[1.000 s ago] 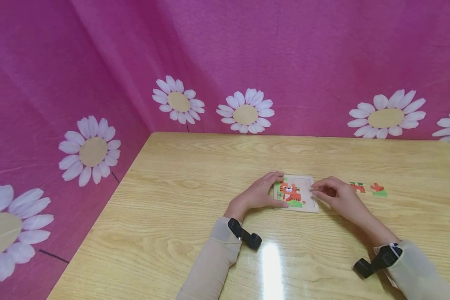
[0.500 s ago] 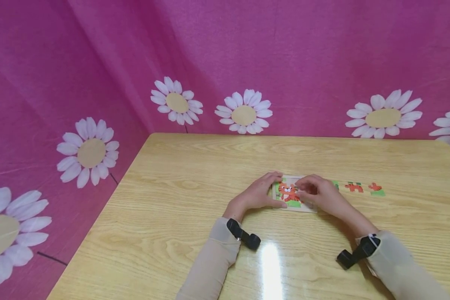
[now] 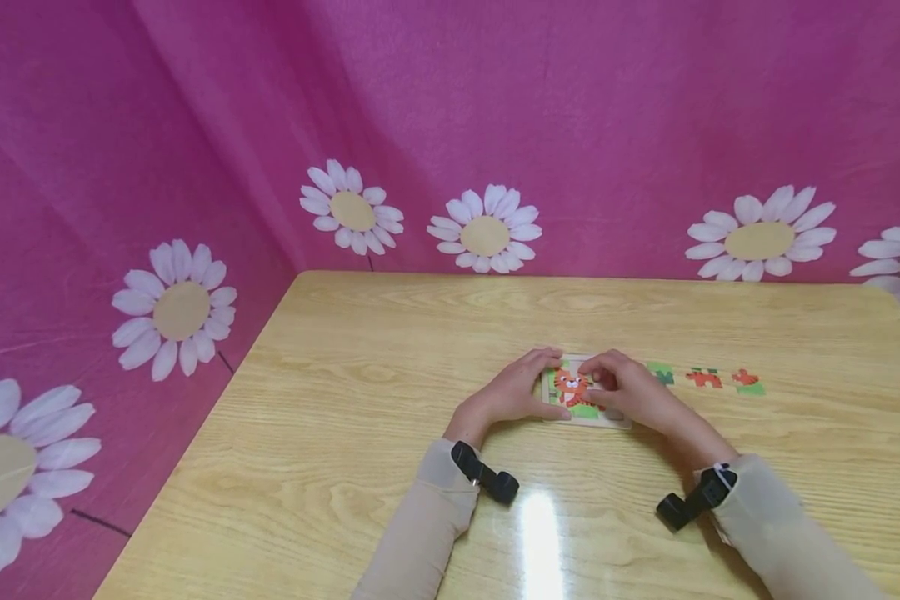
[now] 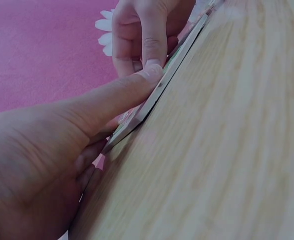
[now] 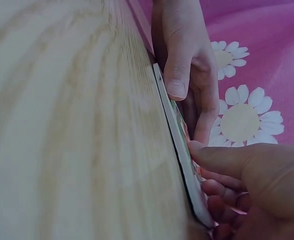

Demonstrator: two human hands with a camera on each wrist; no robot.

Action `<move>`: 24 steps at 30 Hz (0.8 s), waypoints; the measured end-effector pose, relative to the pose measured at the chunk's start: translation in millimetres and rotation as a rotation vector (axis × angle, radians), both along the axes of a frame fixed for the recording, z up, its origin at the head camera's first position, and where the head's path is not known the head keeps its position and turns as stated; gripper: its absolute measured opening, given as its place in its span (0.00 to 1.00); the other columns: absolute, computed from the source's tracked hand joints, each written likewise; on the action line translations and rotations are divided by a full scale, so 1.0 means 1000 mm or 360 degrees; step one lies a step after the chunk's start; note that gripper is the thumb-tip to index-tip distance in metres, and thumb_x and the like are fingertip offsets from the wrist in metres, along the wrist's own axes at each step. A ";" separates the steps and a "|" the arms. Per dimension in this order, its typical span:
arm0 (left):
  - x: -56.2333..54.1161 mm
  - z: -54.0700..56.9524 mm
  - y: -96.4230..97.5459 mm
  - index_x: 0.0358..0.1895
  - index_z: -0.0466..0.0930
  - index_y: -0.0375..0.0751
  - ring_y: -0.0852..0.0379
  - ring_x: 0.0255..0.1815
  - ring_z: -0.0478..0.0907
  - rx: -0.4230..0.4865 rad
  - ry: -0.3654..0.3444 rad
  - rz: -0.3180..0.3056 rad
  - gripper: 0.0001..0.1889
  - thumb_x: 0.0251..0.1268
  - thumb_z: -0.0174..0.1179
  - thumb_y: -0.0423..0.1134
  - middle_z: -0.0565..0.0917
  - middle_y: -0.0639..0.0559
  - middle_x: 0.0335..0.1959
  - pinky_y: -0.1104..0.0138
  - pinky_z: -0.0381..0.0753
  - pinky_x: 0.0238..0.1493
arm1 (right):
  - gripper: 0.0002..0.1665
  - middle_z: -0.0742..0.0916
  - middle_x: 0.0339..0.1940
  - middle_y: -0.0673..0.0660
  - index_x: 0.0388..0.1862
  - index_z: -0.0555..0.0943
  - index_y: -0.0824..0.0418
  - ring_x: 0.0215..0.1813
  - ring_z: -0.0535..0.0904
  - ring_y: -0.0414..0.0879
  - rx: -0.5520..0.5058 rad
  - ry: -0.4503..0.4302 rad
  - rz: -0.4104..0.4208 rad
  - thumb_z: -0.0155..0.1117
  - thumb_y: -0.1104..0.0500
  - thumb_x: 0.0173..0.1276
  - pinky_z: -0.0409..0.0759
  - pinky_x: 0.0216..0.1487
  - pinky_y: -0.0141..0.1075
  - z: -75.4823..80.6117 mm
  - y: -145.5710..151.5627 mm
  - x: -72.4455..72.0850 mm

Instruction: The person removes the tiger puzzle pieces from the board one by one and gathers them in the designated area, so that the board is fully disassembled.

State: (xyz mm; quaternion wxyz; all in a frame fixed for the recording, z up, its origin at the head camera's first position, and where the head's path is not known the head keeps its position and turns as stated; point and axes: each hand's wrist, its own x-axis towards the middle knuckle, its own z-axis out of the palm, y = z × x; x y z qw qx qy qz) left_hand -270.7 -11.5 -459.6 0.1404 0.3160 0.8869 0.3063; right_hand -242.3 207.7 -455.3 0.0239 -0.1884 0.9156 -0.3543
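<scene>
A flat jigsaw puzzle board (image 3: pixel 587 419) with an orange tiger on green lies on the table. My left hand (image 3: pixel 512 388) grips its left side, thumb at the near edge and fingers at the far edge. My right hand (image 3: pixel 633 393) is over the board's right part, thumb and fingertips bent together low at the picture. They pinch what looks like a small puzzle piece, mostly hidden by the fingers. In the right wrist view, the right thumb (image 5: pixel 219 159) sits close to the board's near edge, the other fingers curled beneath it.
To the right of the board several loose puzzle pieces lie in a row: a green one (image 3: pixel 662 373), an orange and green one (image 3: pixel 704 378) and another (image 3: pixel 748 382). The wooden table (image 3: pixel 390 350) meets a pink flowered cloth (image 3: pixel 607 125) behind and at left.
My right hand has moved left from the board's right edge to over the tiger picture, uncovering the green loose piece. The left hand keeps its hold on the board.
</scene>
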 end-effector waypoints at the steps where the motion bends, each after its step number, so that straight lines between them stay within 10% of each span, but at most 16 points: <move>1: 0.000 0.000 0.000 0.71 0.65 0.45 0.57 0.78 0.57 0.0002 0.0003 -0.0003 0.40 0.56 0.70 0.53 0.61 0.56 0.76 0.63 0.59 0.79 | 0.16 0.78 0.36 0.58 0.50 0.80 0.69 0.35 0.69 0.43 -0.0007 -0.0027 -0.0002 0.68 0.65 0.63 0.68 0.31 0.27 0.001 -0.001 -0.001; 12: 0.001 0.000 0.000 0.71 0.65 0.43 0.57 0.78 0.58 0.0025 0.0003 -0.0003 0.40 0.56 0.71 0.51 0.63 0.55 0.76 0.64 0.59 0.79 | 0.15 0.73 0.37 0.57 0.49 0.75 0.68 0.38 0.67 0.46 -0.0044 -0.0163 0.0003 0.65 0.66 0.66 0.66 0.33 0.27 0.005 -0.004 0.000; 24: 0.002 0.000 0.000 0.71 0.65 0.43 0.55 0.78 0.57 0.0022 0.0026 -0.0014 0.41 0.56 0.71 0.51 0.62 0.54 0.76 0.64 0.57 0.79 | 0.17 0.77 0.39 0.56 0.47 0.74 0.64 0.37 0.68 0.42 0.0019 0.0243 0.0015 0.69 0.68 0.61 0.69 0.35 0.29 -0.001 -0.007 0.008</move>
